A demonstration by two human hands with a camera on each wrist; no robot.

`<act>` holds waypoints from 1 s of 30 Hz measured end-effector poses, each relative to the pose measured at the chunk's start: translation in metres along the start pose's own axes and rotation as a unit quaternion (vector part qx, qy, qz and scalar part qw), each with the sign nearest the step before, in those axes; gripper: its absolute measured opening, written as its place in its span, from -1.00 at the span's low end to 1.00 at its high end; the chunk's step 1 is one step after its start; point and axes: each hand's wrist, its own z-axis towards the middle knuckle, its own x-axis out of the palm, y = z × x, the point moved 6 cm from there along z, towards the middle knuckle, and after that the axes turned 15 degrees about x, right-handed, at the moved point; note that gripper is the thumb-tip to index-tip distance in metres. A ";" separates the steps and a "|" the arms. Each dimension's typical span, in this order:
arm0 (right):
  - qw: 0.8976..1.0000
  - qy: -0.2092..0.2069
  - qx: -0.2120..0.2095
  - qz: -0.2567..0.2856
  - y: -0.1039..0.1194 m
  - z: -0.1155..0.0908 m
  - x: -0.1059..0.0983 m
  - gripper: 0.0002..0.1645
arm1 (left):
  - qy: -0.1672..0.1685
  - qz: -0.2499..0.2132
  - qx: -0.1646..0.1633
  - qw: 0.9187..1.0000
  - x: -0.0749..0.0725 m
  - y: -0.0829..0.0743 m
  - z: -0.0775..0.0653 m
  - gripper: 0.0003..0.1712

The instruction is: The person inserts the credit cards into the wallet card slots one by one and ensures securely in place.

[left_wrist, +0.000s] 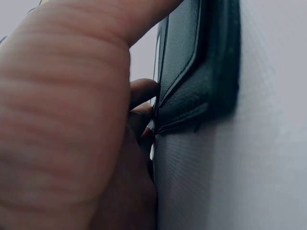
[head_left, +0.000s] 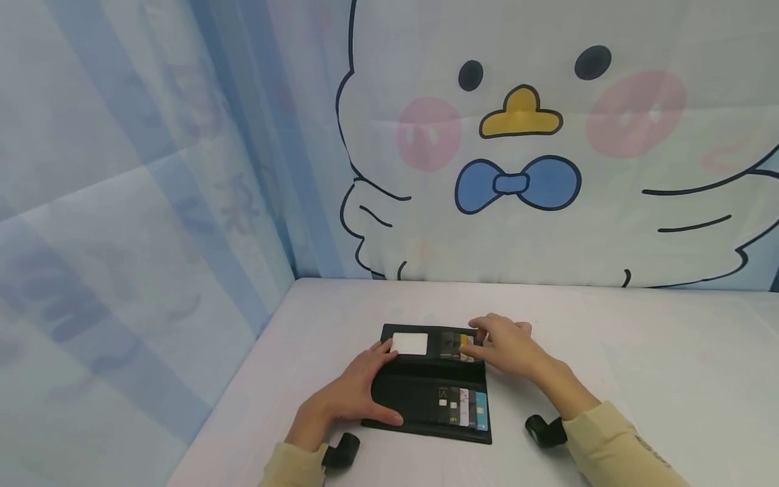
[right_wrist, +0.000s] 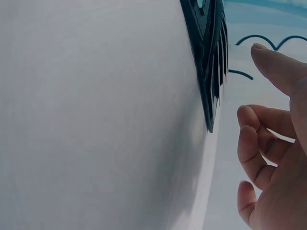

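A black wallet (head_left: 410, 392) lies unfolded on the white table. Across its left side rests my left hand (head_left: 356, 392), thumb on the lower panel and fingers by the upper left edge. The left wrist view shows a stitched corner of the wallet (left_wrist: 184, 76) beyond the thumb. My right hand (head_left: 508, 345) hovers at the upper right corner, fingers loosely bent and nothing between them; in the right wrist view they are apart from the wallet. Overlapping cards sit in the upper slots (head_left: 451, 343) and lower slots (head_left: 464, 407). A white rectangle (head_left: 410, 343) shows at upper left.
The white tabletop (head_left: 639, 379) spreads around the wallet. A curtain with a cartoon bird (head_left: 517, 237) hangs behind the table, and a blue-striped curtain (head_left: 134, 203) runs along the left. Black wrist cameras (head_left: 342, 451) are worn at both cuffs.
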 end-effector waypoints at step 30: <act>0.999 -0.032 0.006 0.001 -0.036 -0.040 -0.034 -0.34 | -0.003 -0.001 0.004 1.000 0.001 -0.002 0.000 0.28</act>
